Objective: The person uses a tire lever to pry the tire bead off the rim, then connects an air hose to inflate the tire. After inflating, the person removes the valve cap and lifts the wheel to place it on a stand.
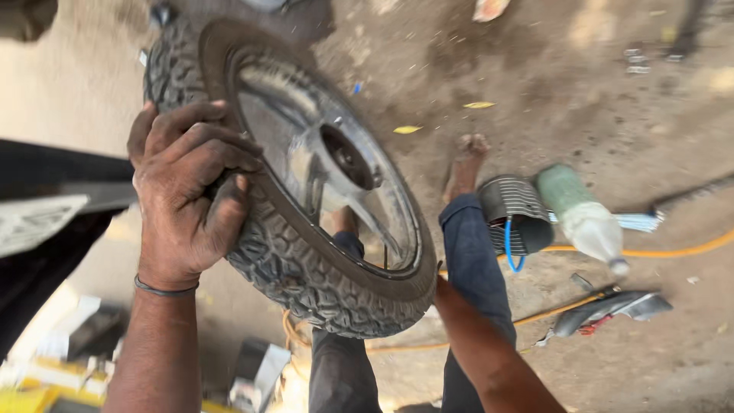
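I hold up a motorcycle wheel (306, 191) with a knobby black tyre and a grey alloy rim, tilted over my legs. My left hand (191, 191), blackened with grime, grips the tyre's tread at its upper left edge, fingers curled over onto the sidewall. My right arm (489, 352) reaches up from the lower right toward the wheel's lower edge. The right hand itself is hidden behind the tyre. My legs in dark blue trousers (474, 268) and a bare foot (465, 164) show below the wheel.
On the dirt ground to the right lie a grey ribbed tin (516, 210), a green-and-white plastic bottle (585, 218), an orange hose (673, 251) and a strip of dark rubber (612, 307). A dark vehicle body (46, 222) stands at left, with tools and boxes (252, 371) below.
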